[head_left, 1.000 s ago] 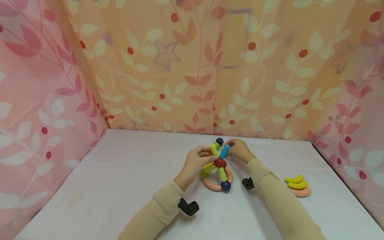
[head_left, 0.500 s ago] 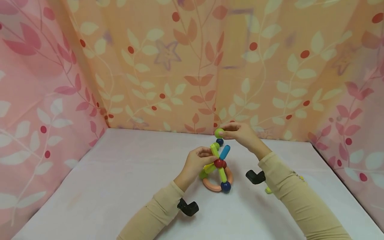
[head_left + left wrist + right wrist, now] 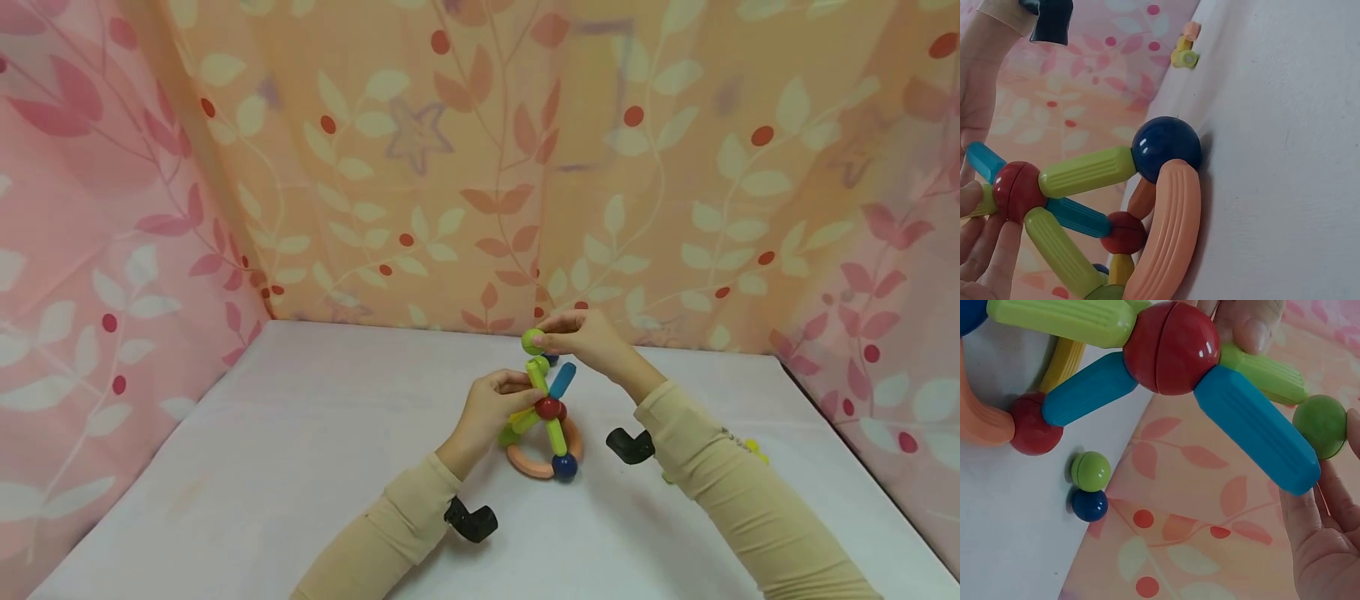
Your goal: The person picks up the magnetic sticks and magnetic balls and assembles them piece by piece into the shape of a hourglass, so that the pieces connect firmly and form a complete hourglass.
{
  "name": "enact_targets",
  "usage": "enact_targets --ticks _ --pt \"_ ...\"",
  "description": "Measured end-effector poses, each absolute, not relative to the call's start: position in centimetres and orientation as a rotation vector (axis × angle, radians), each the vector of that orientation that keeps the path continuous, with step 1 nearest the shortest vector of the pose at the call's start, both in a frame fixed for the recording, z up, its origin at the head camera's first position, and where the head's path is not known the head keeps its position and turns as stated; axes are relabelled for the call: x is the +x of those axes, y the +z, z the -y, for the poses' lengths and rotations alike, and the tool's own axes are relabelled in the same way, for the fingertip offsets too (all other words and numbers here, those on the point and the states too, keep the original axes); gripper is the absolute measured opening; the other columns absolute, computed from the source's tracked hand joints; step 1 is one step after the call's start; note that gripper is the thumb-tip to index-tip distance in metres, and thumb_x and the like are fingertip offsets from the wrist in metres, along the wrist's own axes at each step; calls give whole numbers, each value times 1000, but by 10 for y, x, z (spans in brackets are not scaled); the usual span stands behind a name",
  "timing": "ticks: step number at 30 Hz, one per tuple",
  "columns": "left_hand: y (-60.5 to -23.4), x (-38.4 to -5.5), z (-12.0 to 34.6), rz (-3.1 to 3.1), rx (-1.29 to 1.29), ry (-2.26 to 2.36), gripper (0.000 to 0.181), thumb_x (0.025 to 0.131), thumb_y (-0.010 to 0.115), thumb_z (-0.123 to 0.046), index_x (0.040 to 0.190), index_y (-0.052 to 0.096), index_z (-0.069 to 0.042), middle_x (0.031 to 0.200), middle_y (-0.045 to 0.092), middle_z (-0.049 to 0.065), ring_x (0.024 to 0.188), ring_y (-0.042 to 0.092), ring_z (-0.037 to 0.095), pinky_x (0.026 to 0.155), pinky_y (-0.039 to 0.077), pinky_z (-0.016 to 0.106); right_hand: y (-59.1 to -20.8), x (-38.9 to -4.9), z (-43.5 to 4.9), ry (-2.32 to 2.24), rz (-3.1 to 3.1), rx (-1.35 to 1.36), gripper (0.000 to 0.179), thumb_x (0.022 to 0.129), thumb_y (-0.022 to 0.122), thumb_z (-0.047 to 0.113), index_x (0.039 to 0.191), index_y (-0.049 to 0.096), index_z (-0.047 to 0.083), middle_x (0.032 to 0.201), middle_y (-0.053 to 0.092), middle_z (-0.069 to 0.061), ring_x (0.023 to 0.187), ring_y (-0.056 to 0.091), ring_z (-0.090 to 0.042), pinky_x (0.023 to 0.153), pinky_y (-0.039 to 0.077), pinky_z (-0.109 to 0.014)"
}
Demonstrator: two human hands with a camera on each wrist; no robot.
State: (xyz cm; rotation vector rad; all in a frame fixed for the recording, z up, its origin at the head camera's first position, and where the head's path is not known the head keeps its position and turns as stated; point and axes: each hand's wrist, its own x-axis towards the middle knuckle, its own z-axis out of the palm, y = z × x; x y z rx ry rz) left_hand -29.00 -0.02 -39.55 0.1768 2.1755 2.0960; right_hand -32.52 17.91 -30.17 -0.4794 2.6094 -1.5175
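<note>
A magnetic stick-and-ball model stands on the table, its base a ring of curved orange sticks (image 3: pixel 532 463) with a dark blue ball (image 3: pixel 565 466). Sticks rise from the ring to a red ball (image 3: pixel 548 407). Above that, a light green stick (image 3: pixel 537 377) and a blue stick (image 3: pixel 562 380) slant upward. My left hand (image 3: pixel 483 410) grips the model beside the red ball, its fingers around the upper green stick in the left wrist view. My right hand (image 3: pixel 596 343) pinches a green ball (image 3: pixel 1321 427) right at the tip of that green stick.
Behind the model, another green ball (image 3: pixel 1090 471) and a dark blue ball (image 3: pixel 1089 505) sit together on the white table (image 3: pixel 300 433). Yellow pieces (image 3: pixel 756 450) lie at the right, partly hidden by my right sleeve. Patterned curtains (image 3: pixel 480 167) enclose the back and sides.
My right hand has come up from behind the blue stick with a green ball, then shifted slightly left and down toward the green stick's tip. The left hand keeps its hold.
</note>
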Motion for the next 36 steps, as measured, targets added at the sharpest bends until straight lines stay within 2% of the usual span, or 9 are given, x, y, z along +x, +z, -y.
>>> enact_targets --ticks 4,9,13,22,29,33,36 --pt "-397 -290 0 -2142 142 2093 34 85 79 -29 109 73 -5 106 76 7 97 65 12 89 56 28 -304 -326 -177 -1504 -2621 -476 35 90 74 31 114 72 5 111 72 -11 99 66 -18 89 57 -35" --pt "-399 -288 0 -2101 106 2086 35 86 78 -30 112 73 -7 109 75 6 102 66 13 94 56 32 -307 -327 -173 -1473 -2632 -471 35 90 74 32 114 74 7 114 72 -11 103 65 -22 88 57 -34" --pt "-404 -289 -1 -2033 123 2131 36 87 78 -28 115 72 -6 110 75 8 101 68 12 93 56 29 -308 -327 -171 -1444 -2646 -465 34 89 75 34 113 74 9 113 72 -10 104 65 -22 86 56 -33" --pt "-407 -293 0 -1995 143 2169 37 88 77 -27 117 71 -6 111 75 7 98 67 10 88 55 25 -306 -325 -173 -1433 -2661 -530 32 87 77 31 111 75 10 113 73 -8 105 66 -22 90 55 -38" --pt "-409 -294 -1 -1971 154 2189 35 87 77 -25 116 72 -6 110 75 7 99 69 12 87 57 25 -312 -338 -191 -1552 -2572 -506 42 93 69 33 124 67 4 127 64 -14 115 65 -27 100 54 -42" --pt "-410 -293 -1 -1973 149 2184 34 87 78 -26 114 73 -8 112 75 5 100 68 12 89 57 27 -332 -356 -210 -1573 -2594 -406 47 96 67 32 131 62 1 134 59 -20 119 63 -34 105 49 -46" --pt "-409 -291 -2 -1984 135 2179 33 86 78 -27 114 73 -8 112 75 5 102 67 12 91 57 29 -352 -366 -217 -1509 -2604 -317 48 95 67 33 134 61 5 135 61 -20 126 58 -37 111 43 -53"
